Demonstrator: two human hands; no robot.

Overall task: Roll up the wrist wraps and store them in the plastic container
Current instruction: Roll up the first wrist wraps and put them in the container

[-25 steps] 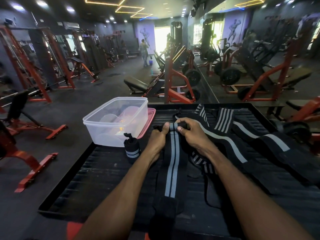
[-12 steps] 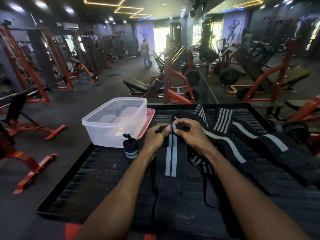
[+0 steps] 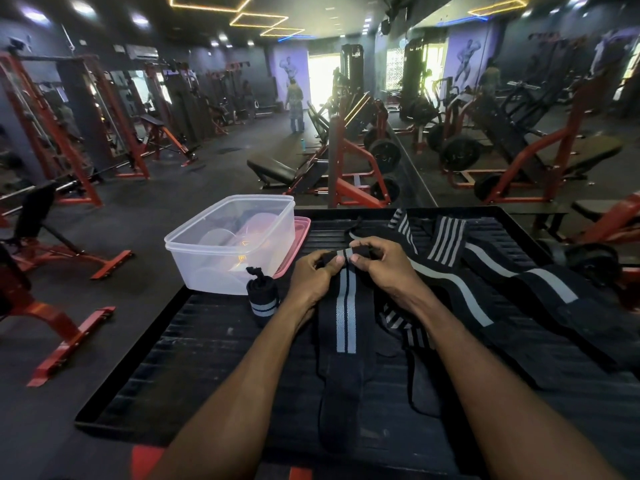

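Both hands pinch the far end of one wrist wrap (image 3: 341, 306) just above the middle of the frame: the left hand (image 3: 313, 275) curls its fingers and thumb round the left side of the small roll, and the right hand (image 3: 381, 268) clamps the right side, thumbs nearly meeting over the two grey stripes. Against the frames before, the rolled end sits a little nearer the person and looks slightly thicker, and the flat tail that runs down toward the bottom of the frame is shorter. That tail lies along the ribbed black platform (image 3: 207, 341), its plain black end reaching the near edge. To the right of the hands, the loose wraps (image 3: 485, 271) lie spread and overlapping across the right half of the platform, unchanged. Just left of the left wrist, a rolled wrap (image 3: 262, 297) stands upright on the platform, in the same spot as earlier, close in front of the clear plastic container (image 3: 228, 244). The container sits open at the platform's upper left corner, with a pink lid (image 3: 298, 244) showing beside and behind it on the right. Past the platform, in the upper half of the frame, red-framed gym machines (image 3: 353, 168) stand on a dark floor.
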